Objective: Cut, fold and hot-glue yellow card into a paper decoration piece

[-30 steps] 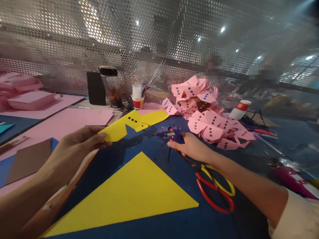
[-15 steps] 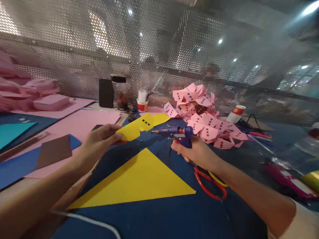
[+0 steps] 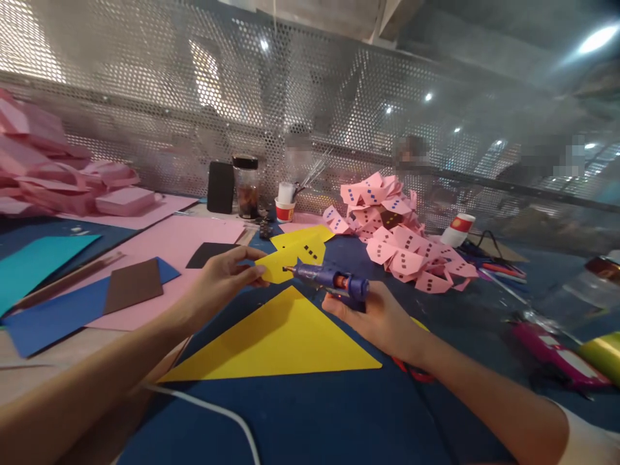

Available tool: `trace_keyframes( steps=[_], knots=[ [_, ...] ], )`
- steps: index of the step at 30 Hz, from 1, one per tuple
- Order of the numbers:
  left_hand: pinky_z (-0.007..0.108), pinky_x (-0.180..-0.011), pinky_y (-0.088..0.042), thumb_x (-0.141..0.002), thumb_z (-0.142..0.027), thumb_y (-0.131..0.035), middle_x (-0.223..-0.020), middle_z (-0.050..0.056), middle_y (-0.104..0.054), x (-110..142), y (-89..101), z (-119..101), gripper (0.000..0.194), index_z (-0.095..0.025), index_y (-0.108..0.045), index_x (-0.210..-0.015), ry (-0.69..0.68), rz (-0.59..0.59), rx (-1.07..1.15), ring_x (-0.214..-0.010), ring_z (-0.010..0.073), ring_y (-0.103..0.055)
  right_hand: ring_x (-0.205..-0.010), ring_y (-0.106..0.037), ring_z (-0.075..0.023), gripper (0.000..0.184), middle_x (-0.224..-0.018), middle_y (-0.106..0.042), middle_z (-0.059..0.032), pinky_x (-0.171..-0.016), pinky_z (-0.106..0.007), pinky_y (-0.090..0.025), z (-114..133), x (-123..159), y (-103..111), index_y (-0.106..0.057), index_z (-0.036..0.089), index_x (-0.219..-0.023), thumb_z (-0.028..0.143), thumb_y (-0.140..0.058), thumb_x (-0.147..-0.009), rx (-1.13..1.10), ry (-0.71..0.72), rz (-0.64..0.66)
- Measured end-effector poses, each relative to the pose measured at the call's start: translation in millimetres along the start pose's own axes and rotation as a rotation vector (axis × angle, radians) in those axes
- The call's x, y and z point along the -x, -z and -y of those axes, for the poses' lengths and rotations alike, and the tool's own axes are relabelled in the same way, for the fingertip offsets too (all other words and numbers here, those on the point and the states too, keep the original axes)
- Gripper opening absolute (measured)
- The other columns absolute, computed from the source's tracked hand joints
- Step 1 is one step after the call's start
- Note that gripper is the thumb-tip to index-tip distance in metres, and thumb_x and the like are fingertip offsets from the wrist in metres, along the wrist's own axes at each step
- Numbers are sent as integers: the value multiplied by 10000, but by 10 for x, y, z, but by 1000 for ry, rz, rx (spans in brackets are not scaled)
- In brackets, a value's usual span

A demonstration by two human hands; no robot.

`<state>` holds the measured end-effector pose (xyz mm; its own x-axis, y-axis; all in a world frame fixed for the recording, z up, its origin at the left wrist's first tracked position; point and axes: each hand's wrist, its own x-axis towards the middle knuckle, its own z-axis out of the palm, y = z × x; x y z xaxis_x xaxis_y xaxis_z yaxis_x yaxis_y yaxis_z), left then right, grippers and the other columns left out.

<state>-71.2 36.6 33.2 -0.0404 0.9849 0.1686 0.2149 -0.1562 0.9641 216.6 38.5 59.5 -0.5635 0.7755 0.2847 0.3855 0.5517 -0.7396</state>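
Between the thumb and fingers of my left hand (image 3: 232,274) is one end of a yellow paper strip (image 3: 275,265) with small dark squares on it. My right hand (image 3: 375,316) is closed around a dark blue glue gun (image 3: 329,278). The gun's nozzle points left and is at the strip, beside a dark square; I cannot tell whether it touches. Below both hands a large yellow paper triangle (image 3: 281,342) lies on the dark blue table (image 3: 310,420). Another yellow piece (image 3: 320,234) rests behind the strip. Scissors (image 3: 421,374) with red and yellow handles are mostly hidden under my right forearm.
Pink paper pieces with dark squares (image 3: 411,252) are heaped at the back right, near a tipped paper cup (image 3: 459,229). A jar (image 3: 247,187) and a red-and-white cup (image 3: 285,210) stand at the back. A white cord (image 3: 217,410) crosses the front.
The glue gun has moved left and the strip right, so the nozzle now meets the strip in view. The camera view has shifted left and up. More of the scissors is covered.
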Motion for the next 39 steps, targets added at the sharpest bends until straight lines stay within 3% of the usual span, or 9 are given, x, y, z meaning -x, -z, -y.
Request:
trace_keyframes(
  steps=[6, 12, 25, 39],
  knots=[
    [362, -818, -572, -827, -487, -761, -886, 43, -769, 32, -9, 6, 411, -185, -669, -1090, -11, 55, -3, -825, 225, -737, -665, -546, -141, 251, -779, -614, 8, -608, -251, -416, -44, -1, -55, -605, 211, -884, 445, -636, -968, 118, 95, 9],
    [353, -808, -567, -821, -503, -761, -876, 52, -766, 54, -30, -35, 443, -168, -658, -1091, 19, 89, -19, -820, 222, -736, -682, -597, -139, 79, -837, -672, 9, -583, -236, -360, -74, -3, -50, -590, 227, -953, 282, -645, -960, 271, 182, 24],
    [350, -771, -571, -820, -495, -769, -878, 49, -760, 50, -52, -21, 412, -175, -666, -1058, -6, 114, -6, -796, 211, -724, -770, -684, -180, 129, -943, -746, -33, -663, -263, -437, -122, -20, -65, -619, 208, -1034, 232, -679, -922, 413, 233, 1],
    [335, -762, -601, -815, -488, -786, -877, 37, -756, 62, -56, -9, 407, -186, -659, -1057, -10, 132, 7, -790, 217, -748, -812, -694, -201, 131, -989, -758, -43, -685, -286, -435, -138, -35, -63, -617, 206, -1050, 209, -649, -923, 494, 242, 32]
  ],
)
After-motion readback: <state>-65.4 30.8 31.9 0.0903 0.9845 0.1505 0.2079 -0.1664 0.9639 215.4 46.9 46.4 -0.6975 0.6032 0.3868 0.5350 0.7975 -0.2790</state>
